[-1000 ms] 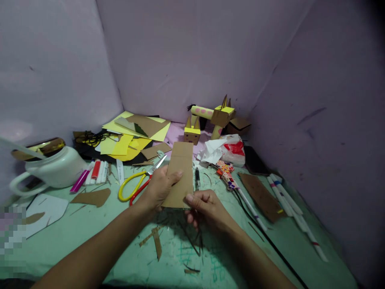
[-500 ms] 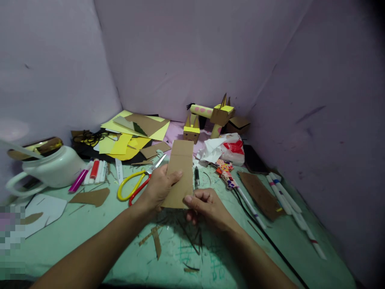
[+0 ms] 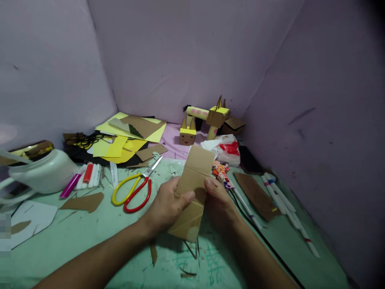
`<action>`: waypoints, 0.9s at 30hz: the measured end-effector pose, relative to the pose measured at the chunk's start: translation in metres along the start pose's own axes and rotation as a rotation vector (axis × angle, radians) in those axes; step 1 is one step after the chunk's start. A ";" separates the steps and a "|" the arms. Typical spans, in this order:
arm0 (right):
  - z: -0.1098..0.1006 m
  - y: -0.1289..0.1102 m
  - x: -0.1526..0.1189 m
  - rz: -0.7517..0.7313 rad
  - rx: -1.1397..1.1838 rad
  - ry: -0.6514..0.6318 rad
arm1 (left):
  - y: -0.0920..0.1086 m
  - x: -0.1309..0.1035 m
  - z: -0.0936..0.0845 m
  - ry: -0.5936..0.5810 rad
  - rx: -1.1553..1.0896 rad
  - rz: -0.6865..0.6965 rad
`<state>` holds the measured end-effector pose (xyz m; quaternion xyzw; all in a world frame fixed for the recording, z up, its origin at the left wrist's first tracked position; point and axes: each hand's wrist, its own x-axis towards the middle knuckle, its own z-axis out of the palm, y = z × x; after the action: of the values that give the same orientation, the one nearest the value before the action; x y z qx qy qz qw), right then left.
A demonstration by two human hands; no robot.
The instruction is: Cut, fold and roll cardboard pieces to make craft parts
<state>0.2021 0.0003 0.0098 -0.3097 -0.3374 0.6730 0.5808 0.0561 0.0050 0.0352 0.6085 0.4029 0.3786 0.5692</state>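
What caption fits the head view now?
Two bare hands grip a creased brown cardboard strip beside red-and-yellow-handled metal scissors.

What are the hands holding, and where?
A strip of creased cardboard: the left hand grips its left edge, the right hand its right edge.

Pot [image 3: 45, 171] cropped, right hand [image 3: 221, 202] partly hidden
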 end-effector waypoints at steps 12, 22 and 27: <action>0.005 -0.002 -0.006 0.044 0.110 0.118 | -0.007 -0.013 0.015 -0.111 0.164 0.074; 0.004 -0.014 -0.005 -0.074 0.036 0.252 | -0.010 -0.015 0.018 -0.187 0.116 0.026; 0.006 -0.013 -0.006 -0.093 0.020 0.268 | -0.014 -0.015 0.018 -0.182 0.150 0.063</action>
<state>0.2056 -0.0053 0.0238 -0.3748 -0.2640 0.6014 0.6542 0.0656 -0.0153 0.0197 0.6937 0.3573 0.3082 0.5442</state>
